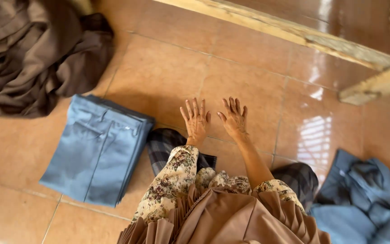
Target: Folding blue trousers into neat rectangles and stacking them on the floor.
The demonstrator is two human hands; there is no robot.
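Your left hand [196, 119] and right hand [234, 118] hover open and empty, fingers spread, mid-frame over the tiled floor [159, 72]. The folded blue trousers [96, 151] lie nearest, left of centre; a careless sideways sweep could likely skew that stack.

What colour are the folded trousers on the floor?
The folded trousers are blue-grey, lying beside the left hand; seen in the head view.

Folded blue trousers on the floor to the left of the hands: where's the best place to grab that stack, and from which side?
Probably the near right edge of the folded blue trousers, reached by the left hand, which is closest. The stack lies flat on the tiled floor with its layered edges showing along that right side, so fingers could slide underneath and lift all layers together. Both the left hand and the right hand are open and empty.
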